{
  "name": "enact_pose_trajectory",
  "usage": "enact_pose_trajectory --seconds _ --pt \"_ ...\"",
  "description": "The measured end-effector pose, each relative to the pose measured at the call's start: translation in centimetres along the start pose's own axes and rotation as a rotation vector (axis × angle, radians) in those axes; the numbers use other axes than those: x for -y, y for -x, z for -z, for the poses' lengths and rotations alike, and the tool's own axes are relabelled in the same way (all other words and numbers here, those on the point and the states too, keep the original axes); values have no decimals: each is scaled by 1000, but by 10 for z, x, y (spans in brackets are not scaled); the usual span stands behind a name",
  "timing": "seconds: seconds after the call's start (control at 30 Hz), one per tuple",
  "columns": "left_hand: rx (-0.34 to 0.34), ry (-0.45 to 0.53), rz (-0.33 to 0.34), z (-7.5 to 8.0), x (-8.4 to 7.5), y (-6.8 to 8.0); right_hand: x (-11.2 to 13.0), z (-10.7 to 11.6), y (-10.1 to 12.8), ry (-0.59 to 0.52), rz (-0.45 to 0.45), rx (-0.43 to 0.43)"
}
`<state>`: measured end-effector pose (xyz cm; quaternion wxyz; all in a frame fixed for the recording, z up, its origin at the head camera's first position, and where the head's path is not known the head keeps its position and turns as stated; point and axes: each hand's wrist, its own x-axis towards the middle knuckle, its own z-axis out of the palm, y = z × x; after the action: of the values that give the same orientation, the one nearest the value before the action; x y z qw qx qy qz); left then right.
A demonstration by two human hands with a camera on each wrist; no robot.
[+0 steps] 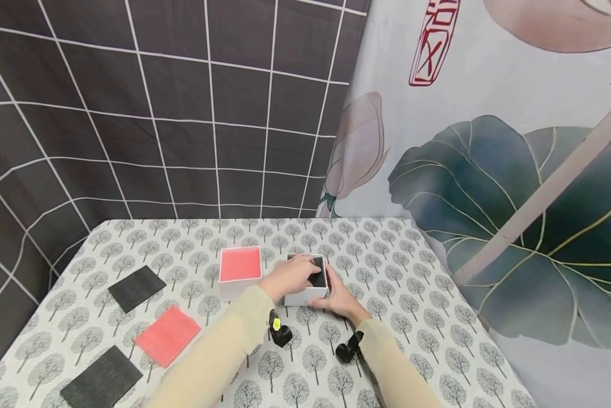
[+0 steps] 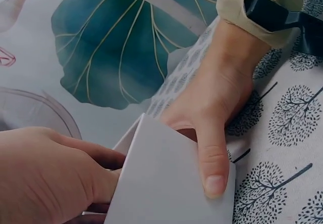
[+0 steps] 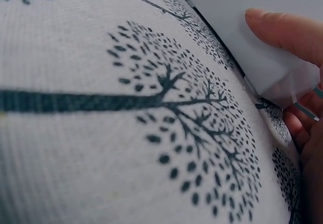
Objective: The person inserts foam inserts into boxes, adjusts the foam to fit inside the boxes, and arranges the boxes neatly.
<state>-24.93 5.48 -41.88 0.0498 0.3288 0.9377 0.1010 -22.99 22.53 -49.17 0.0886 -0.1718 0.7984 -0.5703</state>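
White box (image 1: 307,283) sits near the middle of the tree-print tablecloth (image 1: 412,294), open top up, with a dark lining showing inside. All places below are taken from this box.

Left hand (image 1: 291,276): lies over the box's left rim, fingers bent down into the opening onto the dark lining. Whether they pinch anything in there cannot be told; the wrist view shows only the back of the hand against the box's pale wall (image 2: 166,183).

Right hand (image 1: 340,298): at the box's near right corner, wrapped round it. Thumb (image 2: 212,158) is pressed flat on the near wall, the other fingers curled behind the right side. It holds the box steady.

Key relation: the box is squarish, no marked long axis. Its opening faces straight up, directly under the left fingers, so the left hand is the nearer one to the inside; the right stays on the outside wall.

Just left of the box: a second white box with a pink top (image 1: 240,266). Further left and nearer: two dark sheets (image 1: 136,288) (image 1: 101,377) and one pink sheet (image 1: 168,334), flat on the cloth.
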Motion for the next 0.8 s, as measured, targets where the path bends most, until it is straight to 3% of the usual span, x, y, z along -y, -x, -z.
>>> enact_pose_trajectory --seconds 0.37,0.8 --pt "-151 -18 -65 -1 2 21 1 -2 -1 -2 -24 -9" --pt "-214 26 -118 4 -3 54 0 -2 0 9 -17 -7"
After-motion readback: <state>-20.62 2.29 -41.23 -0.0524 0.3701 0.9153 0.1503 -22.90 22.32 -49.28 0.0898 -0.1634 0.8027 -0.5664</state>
